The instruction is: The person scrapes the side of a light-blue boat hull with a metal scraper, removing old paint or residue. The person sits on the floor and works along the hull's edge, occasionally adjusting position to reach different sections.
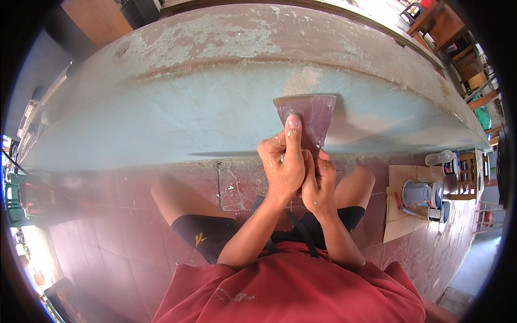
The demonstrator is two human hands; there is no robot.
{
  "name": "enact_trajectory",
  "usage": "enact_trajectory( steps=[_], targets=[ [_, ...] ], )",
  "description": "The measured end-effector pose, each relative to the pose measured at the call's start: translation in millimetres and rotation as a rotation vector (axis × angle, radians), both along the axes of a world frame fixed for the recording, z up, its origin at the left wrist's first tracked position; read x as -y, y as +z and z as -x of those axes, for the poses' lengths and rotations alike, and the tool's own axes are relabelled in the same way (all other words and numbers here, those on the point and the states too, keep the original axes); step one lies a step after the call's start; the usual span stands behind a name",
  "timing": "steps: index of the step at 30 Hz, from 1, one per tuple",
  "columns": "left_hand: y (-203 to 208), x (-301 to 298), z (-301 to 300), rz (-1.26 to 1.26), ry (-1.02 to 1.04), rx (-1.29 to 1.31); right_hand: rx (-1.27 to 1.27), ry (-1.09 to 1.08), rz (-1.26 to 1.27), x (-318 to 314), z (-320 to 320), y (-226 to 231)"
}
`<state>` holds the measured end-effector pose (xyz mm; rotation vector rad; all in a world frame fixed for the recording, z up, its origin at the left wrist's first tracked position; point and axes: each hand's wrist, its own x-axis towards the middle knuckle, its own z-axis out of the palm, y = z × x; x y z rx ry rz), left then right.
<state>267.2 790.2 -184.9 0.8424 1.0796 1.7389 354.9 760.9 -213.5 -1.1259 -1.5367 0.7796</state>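
A wide, flat paint scraper [318,116] has its broad edge up against the pale blue side of a low wall [204,107], just below a bare, scraped patch [301,79]. My left hand [283,167] is closed on it, with the thumb laid flat along the blade. Beside it, my right hand [320,185] has its fingers curled around the lower end, where the handle is mostly hidden. Small pale paint flakes stick to both hands.
Worn, peeling paint covers the wall's top ledge [231,37]. On the red tiled floor [124,226] at right, a cardboard sheet [396,229] bears several tubs, including a grey bucket [414,192]. A clear plastic bottle [439,158] lies near the wall. Wooden furniture [444,27] stands at far right.
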Motion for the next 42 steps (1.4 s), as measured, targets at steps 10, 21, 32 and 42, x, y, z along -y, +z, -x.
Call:
enact_trajectory(
  steps=[10,21,32,42],
  targets=[
    [-10,10,-12,0.108,-0.071,0.079,0.014,-0.011,0.099,11,-10,-13],
    [-12,15,-20,0.116,-0.048,0.121,0.015,-0.042,0.108,21,-13,-1],
    [-42,16,-10,0.178,-0.072,0.006,-0.227,-0.006,0.218,19,-2,-45],
    [-14,11,13,0.088,-0.066,-0.092,-0.383,0.069,0.257,10,24,-48]
  ],
)
